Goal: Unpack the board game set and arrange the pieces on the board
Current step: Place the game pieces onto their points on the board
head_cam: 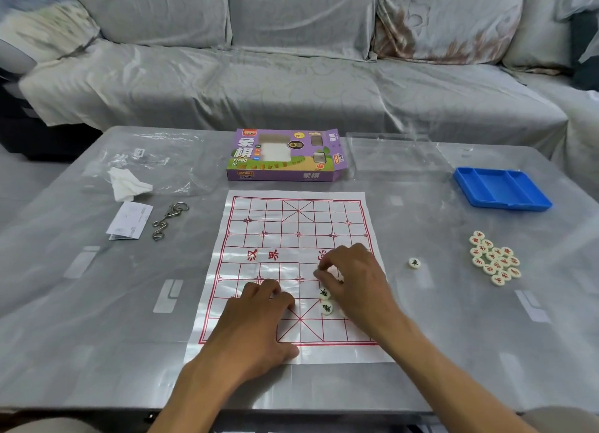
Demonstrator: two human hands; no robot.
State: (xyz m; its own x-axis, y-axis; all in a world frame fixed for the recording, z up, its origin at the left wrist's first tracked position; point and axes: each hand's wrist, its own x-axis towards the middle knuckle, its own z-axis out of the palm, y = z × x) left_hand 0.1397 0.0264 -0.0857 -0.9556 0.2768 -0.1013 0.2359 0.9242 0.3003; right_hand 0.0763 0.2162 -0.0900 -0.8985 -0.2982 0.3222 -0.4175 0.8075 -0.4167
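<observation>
The right hand (351,281) covers a chunk of the board (293,277), including most of the red characters on that side of the middle strip, and whatever its curled fingertips are pinching can't be made out. The left hand (259,319) hides the squares under it too. The red-marked pieces (494,258) off to the right are too small to read. Box (285,155) print is blurry in spots. Both forearms get cut off by the bottom edge.
</observation>
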